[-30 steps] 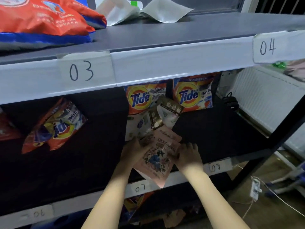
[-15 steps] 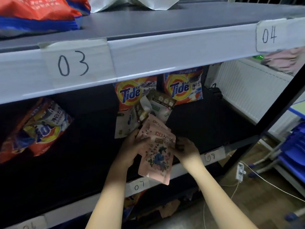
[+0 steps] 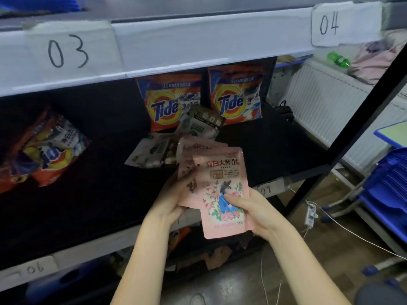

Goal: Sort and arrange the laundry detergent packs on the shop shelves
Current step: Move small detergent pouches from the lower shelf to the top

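Both hands grip pink packs: left [image 3: 176, 194] rear pack [image 3: 187, 170], right [image 3: 251, 208] front pack [image 3: 222, 190].

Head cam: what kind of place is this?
Likely a mock shop or stockroom rather than a real store: black shelving with handwritten number labels, Tide bags standing on the shelf, plus a radiator and a power strip on the floor alongside.

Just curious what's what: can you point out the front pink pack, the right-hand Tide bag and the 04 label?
front pink pack [image 3: 222, 172]: head view, upper printed face.
right-hand Tide bag [image 3: 233, 102]: head view, logo.
04 label [image 3: 329, 25]: head view, handwritten digits.
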